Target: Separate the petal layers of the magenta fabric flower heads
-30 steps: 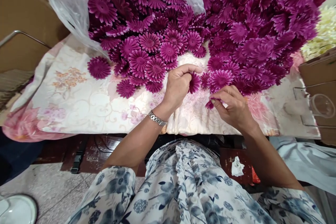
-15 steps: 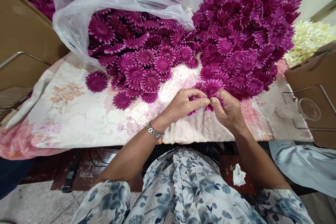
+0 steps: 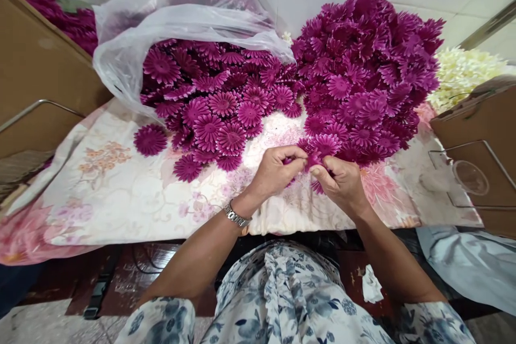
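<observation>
My left hand (image 3: 276, 171) and my right hand (image 3: 341, 183) meet over the floral cloth (image 3: 121, 193), fingers pinched together on a small purple flower piece (image 3: 312, 161) between them. A metal watch (image 3: 237, 217) sits on my left wrist. Behind my hands lies a loose heap of purple fabric flowers (image 3: 217, 118) spilling from a clear plastic bag (image 3: 169, 16). A taller pile of the same purple flowers (image 3: 363, 70) rises to the right, just beyond my right hand.
A brown cardboard box (image 3: 36, 70) with a wire frame stands at the left. Another box (image 3: 479, 140) sits at the right, with cream flowers (image 3: 463, 72) behind it. One lone purple flower (image 3: 150, 140) lies apart on the cloth. White tiled wall at the back.
My hands, apart a second ago, have come together on the flower piece. The view has tilted upward, showing more of the wall.
</observation>
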{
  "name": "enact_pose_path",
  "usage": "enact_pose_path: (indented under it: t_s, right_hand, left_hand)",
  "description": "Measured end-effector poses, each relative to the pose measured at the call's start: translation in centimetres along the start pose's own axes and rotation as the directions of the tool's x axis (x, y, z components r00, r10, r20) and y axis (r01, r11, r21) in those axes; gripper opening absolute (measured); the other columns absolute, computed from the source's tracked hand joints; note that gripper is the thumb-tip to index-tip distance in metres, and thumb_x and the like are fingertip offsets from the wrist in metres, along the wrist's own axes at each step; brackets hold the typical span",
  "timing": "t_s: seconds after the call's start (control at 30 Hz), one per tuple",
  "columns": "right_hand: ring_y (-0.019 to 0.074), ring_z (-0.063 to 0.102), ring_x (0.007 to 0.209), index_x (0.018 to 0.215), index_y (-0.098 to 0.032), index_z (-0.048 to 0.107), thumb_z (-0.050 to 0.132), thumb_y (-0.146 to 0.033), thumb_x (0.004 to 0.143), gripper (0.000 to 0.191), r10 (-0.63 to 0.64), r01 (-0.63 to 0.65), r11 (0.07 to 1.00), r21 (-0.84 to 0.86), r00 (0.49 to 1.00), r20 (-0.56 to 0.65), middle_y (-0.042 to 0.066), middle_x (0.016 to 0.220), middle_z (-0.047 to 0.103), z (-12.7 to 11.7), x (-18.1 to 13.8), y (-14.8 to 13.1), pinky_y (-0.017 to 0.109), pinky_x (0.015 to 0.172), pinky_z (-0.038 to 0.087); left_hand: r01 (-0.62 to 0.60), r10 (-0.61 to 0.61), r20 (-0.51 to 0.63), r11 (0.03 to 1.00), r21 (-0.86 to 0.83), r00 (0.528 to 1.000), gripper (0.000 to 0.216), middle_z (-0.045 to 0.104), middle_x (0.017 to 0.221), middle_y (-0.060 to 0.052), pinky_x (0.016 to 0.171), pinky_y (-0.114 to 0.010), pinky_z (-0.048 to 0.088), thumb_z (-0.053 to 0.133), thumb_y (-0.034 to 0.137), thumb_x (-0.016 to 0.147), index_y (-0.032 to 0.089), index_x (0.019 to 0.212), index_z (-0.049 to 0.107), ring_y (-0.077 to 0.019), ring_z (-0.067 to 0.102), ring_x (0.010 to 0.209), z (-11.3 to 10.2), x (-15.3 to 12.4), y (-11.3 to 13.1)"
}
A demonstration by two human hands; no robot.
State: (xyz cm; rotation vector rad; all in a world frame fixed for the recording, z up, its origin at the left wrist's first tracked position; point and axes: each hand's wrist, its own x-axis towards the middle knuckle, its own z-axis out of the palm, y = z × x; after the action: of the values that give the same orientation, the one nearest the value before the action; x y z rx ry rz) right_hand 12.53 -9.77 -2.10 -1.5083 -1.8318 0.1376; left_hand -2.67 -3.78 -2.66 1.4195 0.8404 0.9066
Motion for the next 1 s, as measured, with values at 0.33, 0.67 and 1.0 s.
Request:
enact_pose_path:
  t_s: [0.33, 0.67, 1.0]
  right_hand:
    - [0.0221, 0.057, 0.086, 0.097, -0.020, 0.064, 0.055, -0.042, 0.083, 0.027, -0.121, -0.029, 0.865, -0.501, 0.957, -0.265, 0.009, 0.092, 0.066, -3.9, 3.3, 4.4, 0.038, 0.079, 0.040]
    - [0.0149, 0.066, 0.088, 0.105, -0.020, 0.062, 0.051, -0.024, 0.087, 0.022, -0.023, 0.022, 0.989, 0.145, 1.000, 0.012, 0.005, 0.098, 0.071, 0.1, 0.5, 0.0, 0.028, 0.077, 0.053]
    - [0.0312, 0.054, 0.108, 0.128, -0.016, 0.050, 0.060, -0.036, 0.080, 0.053, -0.060, -0.012, 0.898, -0.440, 0.987, -0.148, 0.017, 0.117, 0.060, -3.4, 2.1, 3.2, 0.048, 0.090, 0.041]
  left_hand:
    - [0.001, 0.008, -0.177, 0.999, 0.049, 0.984, 0.005, 0.061, 0.066, 0.003, 0.058, -0.021, 0.038, 0.060, 0.019, 0.070, 0.017, 0.068, 0.065, -0.0083, 0.048, 0.059, 0.1, 0.3, -0.4]
    - [-0.039, 0.041, -0.028, 0.997, 0.070, 0.999, 0.007, 0.057, 0.062, 0.004, 0.056, -0.020, 0.038, 0.060, 0.018, 0.072, 0.018, 0.077, 0.066, -0.0071, 0.046, 0.055, 0.5, -0.4, 0.0]
    - [0.147, -0.198, -0.077, 0.892, -0.428, 0.977, 0.018, 0.050, 0.067, 0.003, 0.055, -0.022, 0.036, 0.060, 0.036, 0.078, 0.018, 0.073, 0.061, -0.0066, 0.044, 0.058, 0.3, 0.3, 0.0]
